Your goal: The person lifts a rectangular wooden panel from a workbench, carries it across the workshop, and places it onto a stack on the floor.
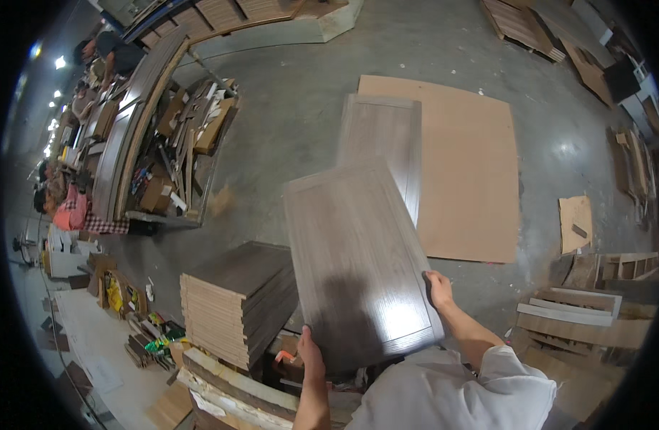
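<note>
Brownish panel (358,251) in grip of left hand (311,350) and right hand (439,289), before second panel (383,129), cardboard (473,172) and board stack (215,315).

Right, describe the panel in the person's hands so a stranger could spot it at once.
Start from the big tan cardboard sheet on the floor. Nearer the camera is a framed grey-brown panel, left hand and right hand at its opposite long sides. Unlike the similar panel lying beyond or the stack to its left, it alone is held.
</note>
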Demonstrator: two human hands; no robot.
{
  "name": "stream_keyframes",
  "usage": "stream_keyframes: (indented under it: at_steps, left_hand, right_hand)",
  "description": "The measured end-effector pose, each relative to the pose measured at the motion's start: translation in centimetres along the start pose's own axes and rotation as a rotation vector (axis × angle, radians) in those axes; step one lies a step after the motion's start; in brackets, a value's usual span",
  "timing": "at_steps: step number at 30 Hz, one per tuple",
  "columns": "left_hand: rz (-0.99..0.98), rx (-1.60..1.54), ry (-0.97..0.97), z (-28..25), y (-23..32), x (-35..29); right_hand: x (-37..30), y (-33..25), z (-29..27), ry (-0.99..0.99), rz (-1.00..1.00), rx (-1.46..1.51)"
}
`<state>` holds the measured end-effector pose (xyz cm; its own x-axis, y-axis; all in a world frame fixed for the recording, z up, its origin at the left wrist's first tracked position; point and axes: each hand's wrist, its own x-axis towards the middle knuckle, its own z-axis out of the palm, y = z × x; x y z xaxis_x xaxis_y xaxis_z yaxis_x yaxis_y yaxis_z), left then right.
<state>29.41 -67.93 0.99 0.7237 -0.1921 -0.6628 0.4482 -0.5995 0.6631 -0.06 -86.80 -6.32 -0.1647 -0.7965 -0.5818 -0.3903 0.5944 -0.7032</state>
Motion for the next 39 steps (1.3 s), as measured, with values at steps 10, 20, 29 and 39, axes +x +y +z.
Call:
stream_keyframes:
  at_steps: [10,20,29,39]
  left_hand:
    - [0.272,0.263,-0.297,21.5,15.1,16.9]
    - [0.37,0.429,-0.268,33.9,24.4,24.6]
    - [0.433,1.031,-0.223,32.8,18.9,25.5]
    - [-0.096,0.594,-0.722,18.7,4.9,12.9]
  right_hand:
    - [17.8,-10.0,0.4,0.212,0.187,0.099]
    - [31.0,-15.3,4.3,0.175,0.168,0.179]
    - [31.8,-9.5,5.6,-0.041,0.179,-0.263]
    - [22.2,1.2,4.0,-0.521,0.399,-0.566]
